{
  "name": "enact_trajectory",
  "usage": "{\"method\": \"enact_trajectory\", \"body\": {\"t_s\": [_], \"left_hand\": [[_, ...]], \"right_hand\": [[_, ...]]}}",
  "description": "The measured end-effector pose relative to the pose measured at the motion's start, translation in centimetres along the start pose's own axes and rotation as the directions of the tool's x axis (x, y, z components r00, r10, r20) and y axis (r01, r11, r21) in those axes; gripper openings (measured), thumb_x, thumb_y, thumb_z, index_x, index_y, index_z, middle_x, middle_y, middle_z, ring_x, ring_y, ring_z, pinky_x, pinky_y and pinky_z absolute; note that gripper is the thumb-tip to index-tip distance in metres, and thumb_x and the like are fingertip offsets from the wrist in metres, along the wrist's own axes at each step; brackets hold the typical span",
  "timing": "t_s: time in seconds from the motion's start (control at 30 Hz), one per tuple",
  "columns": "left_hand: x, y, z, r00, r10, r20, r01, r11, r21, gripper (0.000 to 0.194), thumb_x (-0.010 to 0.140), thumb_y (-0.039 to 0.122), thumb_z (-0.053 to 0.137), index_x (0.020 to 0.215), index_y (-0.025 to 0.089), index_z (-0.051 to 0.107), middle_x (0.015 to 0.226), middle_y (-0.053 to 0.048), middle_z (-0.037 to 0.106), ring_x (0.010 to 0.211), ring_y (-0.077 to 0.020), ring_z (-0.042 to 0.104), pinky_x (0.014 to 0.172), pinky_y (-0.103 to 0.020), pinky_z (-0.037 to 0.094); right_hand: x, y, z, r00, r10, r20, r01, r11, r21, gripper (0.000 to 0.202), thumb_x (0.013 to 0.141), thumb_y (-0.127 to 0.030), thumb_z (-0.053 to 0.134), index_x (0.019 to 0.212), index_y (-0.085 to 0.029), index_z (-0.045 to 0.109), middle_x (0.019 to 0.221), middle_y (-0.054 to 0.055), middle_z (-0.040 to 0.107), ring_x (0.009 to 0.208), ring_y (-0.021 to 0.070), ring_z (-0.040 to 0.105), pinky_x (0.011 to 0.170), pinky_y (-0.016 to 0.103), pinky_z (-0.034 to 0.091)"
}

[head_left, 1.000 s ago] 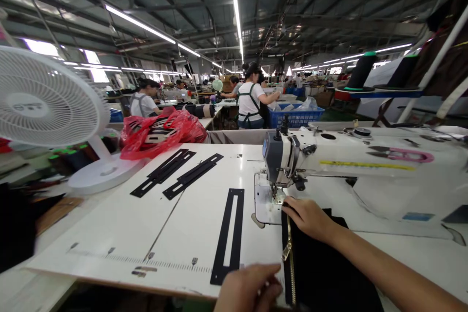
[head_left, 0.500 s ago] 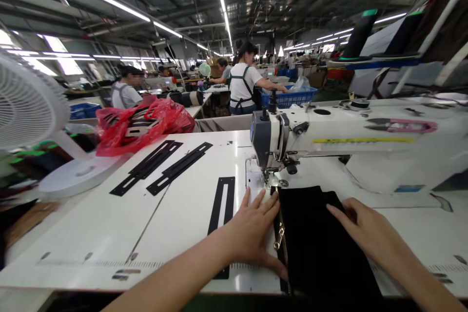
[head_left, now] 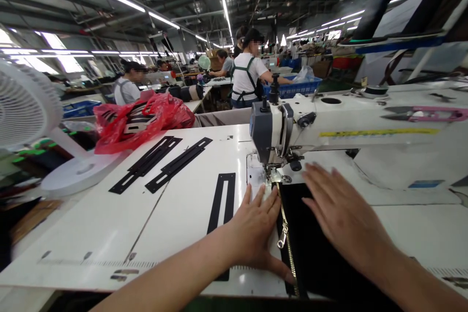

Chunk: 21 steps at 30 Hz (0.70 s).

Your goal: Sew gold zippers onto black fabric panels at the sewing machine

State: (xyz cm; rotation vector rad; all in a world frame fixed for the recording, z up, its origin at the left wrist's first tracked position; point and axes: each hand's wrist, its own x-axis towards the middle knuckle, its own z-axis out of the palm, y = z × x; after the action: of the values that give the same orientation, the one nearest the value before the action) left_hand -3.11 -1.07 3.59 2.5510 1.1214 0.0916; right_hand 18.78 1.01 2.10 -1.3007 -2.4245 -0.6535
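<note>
My left hand (head_left: 254, 236) lies with fingers spread along the left edge of a black fabric piece (head_left: 310, 258). Its fingertips are close to the presser foot (head_left: 269, 175) of a sewing machine (head_left: 272, 129), and its thumb touches the zipper tape. A gold-toothed zipper (head_left: 288, 248) runs down that edge, its metal pull (head_left: 282, 236) beside my palm. Over the right part of the fabric, my right hand (head_left: 343, 219) has its fingers stretched out and holds nothing; whether it touches the cloth is unclear. The fabric's upper end sits at the foot.
Left of my left hand lies a black slotted strip (head_left: 215, 204); more strips (head_left: 179, 165) lie farther left. A red plastic bag (head_left: 142, 119) and a white fan (head_left: 32, 107) stand at the left. Pink-handled snips (head_left: 424, 114) rest on the machine arm. Other people work behind.
My right hand has moved from the fabric's right edge up and inward, its fingers now stretched out. The zipper edge has turned slightly and shows more teeth. My left hand stays nearly in place.
</note>
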Motion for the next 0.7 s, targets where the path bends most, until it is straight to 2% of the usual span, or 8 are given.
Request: {"method": "enact_trajectory", "body": {"t_s": [0.07,0.1,0.27,0.33,0.47,0.57,0.63,0.7], "left_hand": [[0.2,-0.2,0.2,1.0,-0.001,0.003,0.001,1.0,0.006,0.12,0.062,0.078,0.053,0.145,0.011,0.0,0.15,-0.015,0.0,0.136,-0.0386,-0.004,0.107,-0.058,-0.008],[0.3,-0.4,0.2,1.0,0.0,0.005,0.0,1.0,0.006,0.121,0.061,0.079,0.053,0.145,0.01,-0.001,0.15,-0.015,-0.001,0.136,-0.0384,-0.004,0.107,-0.058,-0.009],[0.0,-0.4,-0.2,1.0,0.017,-0.022,-0.017,1.0,-0.006,0.122,0.06,0.077,0.056,0.145,0.009,0.003,0.15,-0.016,0.003,0.137,-0.0377,-0.002,0.107,-0.058,-0.01],[-0.8,0.4,-0.6,0.997,0.039,-0.062,-0.04,0.999,-0.011,0.107,0.065,0.073,0.058,0.144,0.013,0.018,0.151,-0.013,0.011,0.137,-0.036,0.003,0.108,-0.057,-0.008],[-3.2,2.7,0.1,0.982,0.013,-0.191,-0.016,1.0,-0.015,0.047,0.081,0.052,0.058,0.118,0.023,0.054,0.139,-0.004,0.041,0.134,-0.0267,0.026,0.112,-0.053,0.001],[-4.5,3.3,2.1,0.955,0.16,-0.248,-0.149,0.987,0.062,0.027,0.084,0.042,0.059,0.102,0.023,0.061,0.126,-0.001,0.054,0.126,-0.023,0.041,0.113,-0.05,0.008],[-5.3,2.8,2.9,0.913,0.276,-0.299,-0.231,0.956,0.178,0.014,0.089,0.032,0.054,0.098,0.026,0.062,0.121,0.003,0.059,0.122,-0.0187,0.046,0.113,-0.048,0.008],[-6.6,1.8,2.6,0.895,0.272,-0.353,-0.175,0.943,0.283,0.02,0.09,0.024,0.051,0.109,0.027,0.059,0.126,0.002,0.056,0.124,-0.018,0.044,0.112,-0.05,0.009]], "right_hand": [[-0.1,-1.7,0.7,0.988,-0.151,0.009,0.15,0.985,0.089,0.046,0.093,-0.031,0.026,0.13,-0.01,0.043,0.137,0.012,0.042,0.128,0.0229,0.036,0.102,0.043,0.034],[-0.4,-2.4,1.2,0.983,-0.184,0.022,0.18,0.976,0.125,0.046,0.093,-0.031,0.028,0.132,-0.01,0.041,0.138,0.012,0.041,0.129,0.0223,0.035,0.102,0.044,0.035],[-1.7,-2.9,3.0,0.98,-0.187,0.073,0.169,0.965,0.201,0.05,0.093,-0.029,0.031,0.138,-0.007,0.031,0.144,0.013,0.028,0.133,0.0228,0.026,0.103,0.048,0.034],[-1.7,-2.6,3.1,0.98,-0.186,0.073,0.167,0.962,0.215,0.05,0.093,-0.027,0.03,0.139,-0.007,0.03,0.144,0.013,0.027,0.134,0.0221,0.025,0.103,0.048,0.034],[-1.7,-2.4,2.8,0.98,-0.188,0.064,0.167,0.956,0.241,0.048,0.093,-0.024,0.029,0.139,-0.008,0.031,0.144,0.013,0.028,0.134,0.0223,0.025,0.104,0.048,0.033],[-1.8,-2.5,2.8,0.981,-0.182,0.065,0.163,0.96,0.23,0.049,0.093,-0.024,0.03,0.139,-0.006,0.03,0.144,0.013,0.028,0.133,0.022,0.027,0.103,0.047,0.034],[-1.9,-2.5,2.9,0.983,-0.173,0.055,0.158,0.965,0.209,0.05,0.093,-0.025,0.031,0.139,-0.006,0.028,0.144,0.013,0.028,0.133,0.0217,0.028,0.103,0.046,0.034],[-1.8,-2.5,3.0,0.984,-0.172,0.033,0.162,0.966,0.202,0.05,0.092,-0.025,0.033,0.139,-0.008,0.029,0.144,0.012,0.029,0.132,0.0221,0.029,0.103,0.047,0.034]]}}
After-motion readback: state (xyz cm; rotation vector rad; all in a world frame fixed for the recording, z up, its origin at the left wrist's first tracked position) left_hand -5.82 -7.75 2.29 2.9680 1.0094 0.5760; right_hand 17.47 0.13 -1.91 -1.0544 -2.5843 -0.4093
